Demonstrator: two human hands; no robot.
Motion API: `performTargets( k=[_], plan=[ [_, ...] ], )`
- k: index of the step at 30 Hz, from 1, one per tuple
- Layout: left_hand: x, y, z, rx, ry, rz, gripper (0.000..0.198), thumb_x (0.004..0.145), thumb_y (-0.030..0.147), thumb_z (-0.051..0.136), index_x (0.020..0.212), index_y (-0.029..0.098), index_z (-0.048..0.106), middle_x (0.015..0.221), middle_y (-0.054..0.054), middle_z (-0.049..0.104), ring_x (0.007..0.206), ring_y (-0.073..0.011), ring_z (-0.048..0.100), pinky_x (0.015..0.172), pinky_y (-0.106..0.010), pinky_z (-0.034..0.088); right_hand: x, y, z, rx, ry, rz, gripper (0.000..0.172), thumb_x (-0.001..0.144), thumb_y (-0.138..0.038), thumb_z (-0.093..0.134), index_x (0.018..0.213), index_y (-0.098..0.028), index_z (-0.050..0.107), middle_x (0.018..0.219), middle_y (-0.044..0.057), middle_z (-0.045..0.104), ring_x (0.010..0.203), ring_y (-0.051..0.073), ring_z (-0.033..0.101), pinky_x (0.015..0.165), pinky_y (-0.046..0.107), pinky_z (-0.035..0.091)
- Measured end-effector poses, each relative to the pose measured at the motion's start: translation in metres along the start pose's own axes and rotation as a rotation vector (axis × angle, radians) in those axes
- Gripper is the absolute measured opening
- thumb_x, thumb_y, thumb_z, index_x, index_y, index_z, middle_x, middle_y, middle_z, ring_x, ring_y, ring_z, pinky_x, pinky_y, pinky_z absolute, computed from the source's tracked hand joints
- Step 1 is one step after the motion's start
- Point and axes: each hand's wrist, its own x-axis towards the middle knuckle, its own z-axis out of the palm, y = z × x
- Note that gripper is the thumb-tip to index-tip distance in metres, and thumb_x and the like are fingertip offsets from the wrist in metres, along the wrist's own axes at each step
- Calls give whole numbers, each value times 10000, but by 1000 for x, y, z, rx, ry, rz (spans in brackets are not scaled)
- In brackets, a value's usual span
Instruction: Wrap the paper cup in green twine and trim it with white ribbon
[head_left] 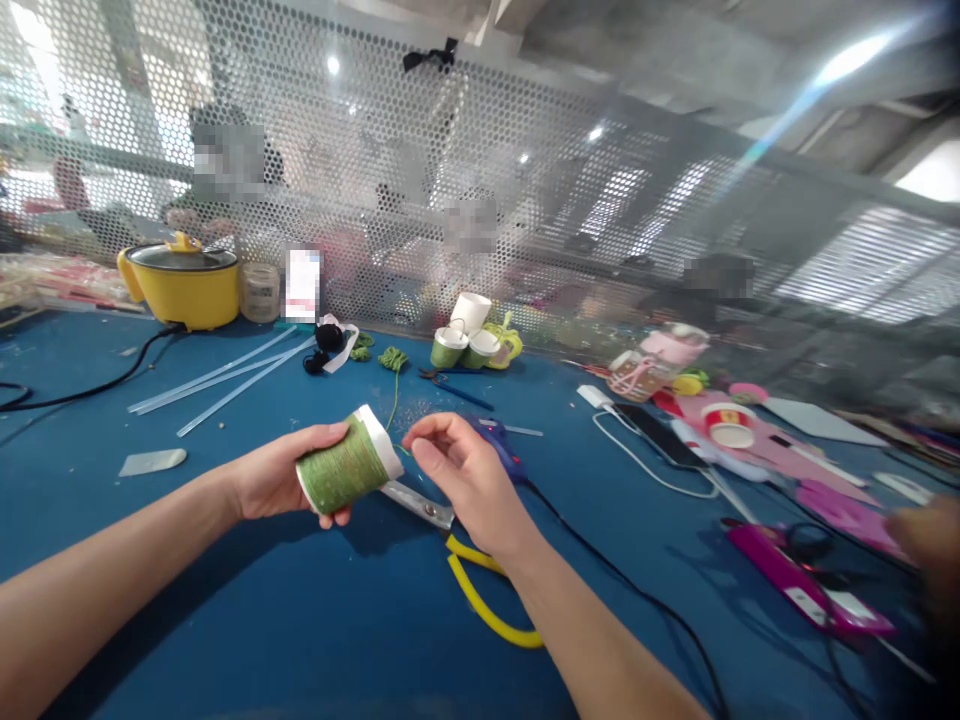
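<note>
My left hand is wrapped round a white cup wound with green yarn, tilted with its white rim to the right. Beside that rim, my right hand pinches the green yarn strand between thumb and fingertips. The strand runs back to a small green yarn bundle on the table. Yellow-handled scissors lie partly beneath my right hand and forearm. Behind that hand is a blue glue gun, partly hidden.
Green-wrapped cups and pliers stand or lie farther back. At the left are a yellow pot, a jar and clear sticks. Rightward lie a phone, a purple power strip and cables; another person's blurred hand shows at the edge.
</note>
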Motion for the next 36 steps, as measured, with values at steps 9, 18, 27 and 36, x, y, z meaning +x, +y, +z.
performTargets(
  k=[9,18,27,36],
  plan=[
    [0,-5,8,207,104,44,542,713,481,610,1119,160,449,787,-51,596,588,-161,595,482,-250,468,-6,-7,8,-126,-178,7,277,835,-398,453,683,-175,512,694,3,500,686,131,471,639,253,374],
    [-2,-1,4,539,280,141,506,729,468,594,1127,173,487,995,-63,577,818,-202,553,665,-278,456,-3,-2,9,-130,-179,28,217,801,-363,524,688,-177,520,715,0,520,692,130,477,657,252,381],
    [-3,4,3,541,115,17,441,718,481,602,998,141,575,875,-45,613,734,-176,566,612,-243,440,-1,3,6,-73,-67,14,221,835,-401,480,832,-184,516,800,22,549,752,136,510,694,261,410],
    [-3,0,2,444,75,-67,435,698,477,626,993,170,534,738,-22,604,586,-148,591,450,-200,429,0,5,7,-154,-45,11,183,793,-337,541,701,-188,488,679,-12,514,627,116,471,597,244,390]
  ],
)
